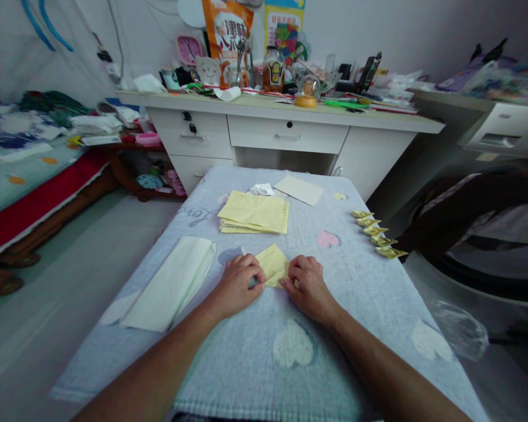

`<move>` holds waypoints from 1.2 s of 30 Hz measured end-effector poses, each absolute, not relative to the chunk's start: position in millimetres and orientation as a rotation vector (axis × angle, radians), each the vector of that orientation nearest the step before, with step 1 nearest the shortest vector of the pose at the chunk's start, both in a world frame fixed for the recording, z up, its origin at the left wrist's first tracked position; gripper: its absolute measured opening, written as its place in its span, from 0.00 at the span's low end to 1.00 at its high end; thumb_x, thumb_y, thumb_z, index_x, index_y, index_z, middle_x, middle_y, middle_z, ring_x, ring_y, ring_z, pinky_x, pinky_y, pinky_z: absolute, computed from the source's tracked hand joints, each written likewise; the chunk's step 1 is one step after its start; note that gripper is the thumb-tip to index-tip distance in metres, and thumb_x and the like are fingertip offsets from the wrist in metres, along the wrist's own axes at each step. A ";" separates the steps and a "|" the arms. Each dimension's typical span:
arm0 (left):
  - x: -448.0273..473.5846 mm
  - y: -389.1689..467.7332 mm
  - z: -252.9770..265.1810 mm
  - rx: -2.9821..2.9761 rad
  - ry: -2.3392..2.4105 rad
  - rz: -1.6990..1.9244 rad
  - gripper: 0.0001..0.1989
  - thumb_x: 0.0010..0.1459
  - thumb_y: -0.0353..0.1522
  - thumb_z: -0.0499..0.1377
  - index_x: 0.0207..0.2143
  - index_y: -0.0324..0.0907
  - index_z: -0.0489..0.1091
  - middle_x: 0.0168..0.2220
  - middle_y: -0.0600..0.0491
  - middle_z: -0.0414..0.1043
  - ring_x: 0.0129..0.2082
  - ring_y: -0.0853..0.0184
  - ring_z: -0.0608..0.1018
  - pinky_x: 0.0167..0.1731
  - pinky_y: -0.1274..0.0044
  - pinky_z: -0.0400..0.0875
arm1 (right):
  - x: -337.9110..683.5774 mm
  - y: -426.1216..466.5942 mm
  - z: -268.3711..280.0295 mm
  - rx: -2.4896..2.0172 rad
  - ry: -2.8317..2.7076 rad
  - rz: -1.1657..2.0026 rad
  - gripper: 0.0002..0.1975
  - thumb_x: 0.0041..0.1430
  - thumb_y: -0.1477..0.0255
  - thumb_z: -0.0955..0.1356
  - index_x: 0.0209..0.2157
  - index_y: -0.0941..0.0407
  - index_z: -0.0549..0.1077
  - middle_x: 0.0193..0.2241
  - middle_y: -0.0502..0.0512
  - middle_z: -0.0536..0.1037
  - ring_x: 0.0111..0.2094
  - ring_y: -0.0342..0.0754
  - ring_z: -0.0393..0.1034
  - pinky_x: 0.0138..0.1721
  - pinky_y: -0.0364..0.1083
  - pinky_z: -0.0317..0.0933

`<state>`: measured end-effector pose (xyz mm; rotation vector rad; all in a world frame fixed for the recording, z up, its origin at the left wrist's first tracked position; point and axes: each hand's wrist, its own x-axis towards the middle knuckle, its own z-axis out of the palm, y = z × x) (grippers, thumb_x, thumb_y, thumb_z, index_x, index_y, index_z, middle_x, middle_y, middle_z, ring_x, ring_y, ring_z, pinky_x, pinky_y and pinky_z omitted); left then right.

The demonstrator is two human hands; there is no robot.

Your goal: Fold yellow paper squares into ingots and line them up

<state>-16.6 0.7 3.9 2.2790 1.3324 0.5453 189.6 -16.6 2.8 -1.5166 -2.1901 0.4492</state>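
Observation:
A small folded sheet of yellow paper (273, 265) lies on the cloth-covered table between my two hands. My left hand (242, 280) pinches its left corner, thumb and fingertips together. At the opposite corner, my right hand (307, 286) grips the paper with curled fingers. Just beyond it is a stack of yellow paper sheets (255, 212), creased on top. Folded yellow paper pieces (379, 234) with pointed ends stand in a row along the table's right edge. To the left of my left hand lies a folded pale cloth or paper (173, 284).
A cream card (300, 190) and a crumpled white wrapper (261, 189) lie at the table's far end. Beyond stands a white desk (286, 136) crowded with a jar (273, 71) and other items. A bed (30, 181) is on the left, a washing machine (506, 138) on the right.

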 end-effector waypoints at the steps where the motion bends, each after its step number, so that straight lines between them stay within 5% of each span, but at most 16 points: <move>1: -16.1 0.4 3.4 2.284 1.338 0.549 0.02 0.53 0.29 0.59 0.29 0.43 0.72 0.37 0.54 0.69 0.42 0.63 0.70 0.44 0.69 0.61 | 189.2 -16.5 2.1 -1.543 -2.175 0.440 0.10 0.57 0.69 0.69 0.24 0.57 0.70 0.36 0.54 0.70 0.41 0.50 0.59 0.43 0.51 0.51; 36: -14.5 1.4 -0.4 2.271 1.418 0.532 0.05 0.59 0.33 0.54 0.33 0.44 0.69 0.37 0.54 0.69 0.41 0.62 0.69 0.41 0.70 0.59 | 185.1 -16.1 -8.7 -1.643 -2.077 0.294 0.09 0.54 0.71 0.71 0.22 0.56 0.69 0.33 0.56 0.69 0.39 0.53 0.59 0.40 0.51 0.53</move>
